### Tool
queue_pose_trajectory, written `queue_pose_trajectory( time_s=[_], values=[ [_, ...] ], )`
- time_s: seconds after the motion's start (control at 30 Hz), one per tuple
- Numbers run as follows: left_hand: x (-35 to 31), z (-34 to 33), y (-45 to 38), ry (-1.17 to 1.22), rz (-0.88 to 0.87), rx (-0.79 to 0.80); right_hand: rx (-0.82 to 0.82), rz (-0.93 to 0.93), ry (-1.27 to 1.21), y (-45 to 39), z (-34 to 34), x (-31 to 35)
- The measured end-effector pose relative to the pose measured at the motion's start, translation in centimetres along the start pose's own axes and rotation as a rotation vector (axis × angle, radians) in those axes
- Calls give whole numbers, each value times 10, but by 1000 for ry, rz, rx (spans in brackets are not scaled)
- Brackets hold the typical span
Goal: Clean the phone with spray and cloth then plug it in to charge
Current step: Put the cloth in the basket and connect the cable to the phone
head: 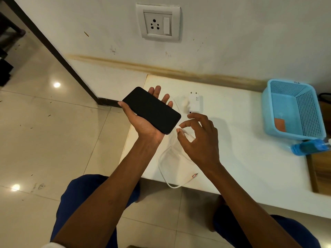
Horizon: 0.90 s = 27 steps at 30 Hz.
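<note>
A black phone [151, 109] lies screen up across my left hand [143, 122], held over the left end of a low white ledge [241, 140]. My right hand [198, 138] pinches the end of a white charging cable [165, 158] right at the phone's lower edge. Whether the connector is seated in the port is hidden by my fingers. The cable loops down over the ledge's front edge, and its other end with a red-tipped plug [194, 175] lies loose. A white charger adapter [195, 102] rests on the ledge behind my right hand.
A wall socket with a switch [158, 23] is on the wall above the ledge. A blue plastic basket [293, 110] holding an orange cloth [280, 124] stands at the right. A blue spray bottle [309, 146] lies beside it. Tiled floor lies left and below.
</note>
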<state>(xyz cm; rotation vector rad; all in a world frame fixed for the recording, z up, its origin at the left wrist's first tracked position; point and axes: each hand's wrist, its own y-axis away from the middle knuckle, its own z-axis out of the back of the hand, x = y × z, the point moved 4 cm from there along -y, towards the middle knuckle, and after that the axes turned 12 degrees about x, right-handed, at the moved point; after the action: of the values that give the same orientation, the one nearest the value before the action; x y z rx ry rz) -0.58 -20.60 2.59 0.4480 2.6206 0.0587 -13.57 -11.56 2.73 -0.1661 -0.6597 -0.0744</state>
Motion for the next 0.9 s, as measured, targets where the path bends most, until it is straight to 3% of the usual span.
queue_pose_trajectory(
  time_s=[0.3, 0.5, 0.67, 0.9],
  values=[
    [5, 1, 1, -10, 6, -22, 29, 3, -15, 0, 2, -5],
    [6, -2, -1, -19, 18, 6, 32, -51, -226, -5, 19, -15],
    [5, -3, -4, -59, 44, 1, 58, -293, -572, -10, 29, -37],
    [24, -10, -3, -113, 176, 53, 201, -333, -848, -9, 31, -37]
  ],
)
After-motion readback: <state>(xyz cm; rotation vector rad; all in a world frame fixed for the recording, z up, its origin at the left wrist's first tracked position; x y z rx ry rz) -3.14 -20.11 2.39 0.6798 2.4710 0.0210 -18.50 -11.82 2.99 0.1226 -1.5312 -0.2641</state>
